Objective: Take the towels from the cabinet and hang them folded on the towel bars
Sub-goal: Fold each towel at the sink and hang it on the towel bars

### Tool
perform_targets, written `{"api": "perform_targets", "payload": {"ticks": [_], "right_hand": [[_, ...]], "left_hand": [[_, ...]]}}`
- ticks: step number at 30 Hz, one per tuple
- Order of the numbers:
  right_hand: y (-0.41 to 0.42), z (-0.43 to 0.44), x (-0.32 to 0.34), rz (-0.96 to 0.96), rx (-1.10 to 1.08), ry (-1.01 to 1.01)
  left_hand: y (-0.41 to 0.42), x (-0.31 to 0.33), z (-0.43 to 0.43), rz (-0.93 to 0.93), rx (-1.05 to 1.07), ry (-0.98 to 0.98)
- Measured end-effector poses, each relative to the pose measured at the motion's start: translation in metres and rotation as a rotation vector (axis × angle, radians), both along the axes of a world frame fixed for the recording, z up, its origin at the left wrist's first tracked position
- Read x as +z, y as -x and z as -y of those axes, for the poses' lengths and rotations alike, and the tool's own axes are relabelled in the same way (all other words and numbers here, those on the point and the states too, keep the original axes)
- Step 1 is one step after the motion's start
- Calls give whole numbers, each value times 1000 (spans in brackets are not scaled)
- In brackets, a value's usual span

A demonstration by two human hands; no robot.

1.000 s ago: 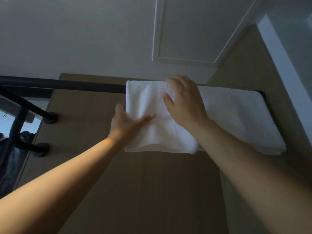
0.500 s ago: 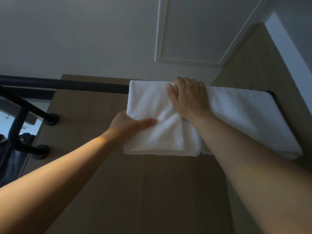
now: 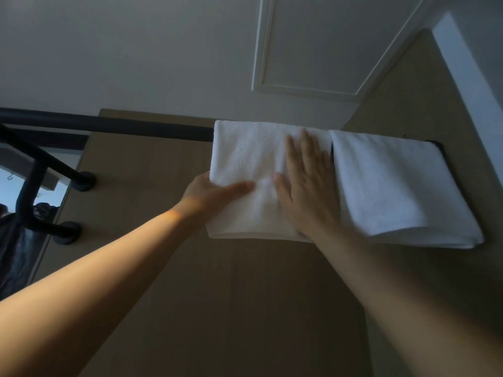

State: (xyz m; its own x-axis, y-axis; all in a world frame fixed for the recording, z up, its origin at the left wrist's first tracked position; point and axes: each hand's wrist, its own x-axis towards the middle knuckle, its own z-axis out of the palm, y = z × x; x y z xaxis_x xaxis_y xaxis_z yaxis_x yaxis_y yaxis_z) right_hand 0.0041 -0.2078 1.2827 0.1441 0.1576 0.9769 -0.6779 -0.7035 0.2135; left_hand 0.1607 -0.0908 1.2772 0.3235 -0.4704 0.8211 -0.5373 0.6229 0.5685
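Observation:
Two folded white towels hang side by side over a black towel bar [image 3: 109,126] high on a tan wall panel. The left towel [image 3: 245,156] is under both hands. My left hand [image 3: 215,191] grips its left edge, thumb lying across the front and the fingers hidden behind the cloth. My right hand [image 3: 304,183] lies flat on its right half with straight fingers pointing up. The right towel [image 3: 386,183] hangs untouched, reaching the bar's right end.
A lower black rail with two round wall mounts [image 3: 84,180] sticks out at the left, with dark cloth [image 3: 13,240] hanging below it. A white ceiling with a framed panel [image 3: 313,44] is above. A white frame [image 3: 468,77] runs along the right.
My right hand has slid down the left towel, from its top edge at the bar to its middle. A gap between the two towels now shows. My left hand keeps its grip.

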Motion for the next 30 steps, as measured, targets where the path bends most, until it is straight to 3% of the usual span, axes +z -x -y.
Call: {"api": "perform_targets", "payload": {"ticks": [8,13,16,20,30], "right_hand": [[2,2,-77,-177,216,-135],[9,-16,-120,-199,245,-277],[15,-31,-156,-233,323,-393],[18,-41,-229,-342,247,-576],[40,-69,-437,-636,126,-1060]], "left_hand": [[-3,-20,-5,13,-55,-65],[-14,-69,-4,97,227,-163],[-17,-119,-14,219,356,-239],[-22,-204,-31,430,406,-345],[-7,-430,-63,588,357,-781]]}}
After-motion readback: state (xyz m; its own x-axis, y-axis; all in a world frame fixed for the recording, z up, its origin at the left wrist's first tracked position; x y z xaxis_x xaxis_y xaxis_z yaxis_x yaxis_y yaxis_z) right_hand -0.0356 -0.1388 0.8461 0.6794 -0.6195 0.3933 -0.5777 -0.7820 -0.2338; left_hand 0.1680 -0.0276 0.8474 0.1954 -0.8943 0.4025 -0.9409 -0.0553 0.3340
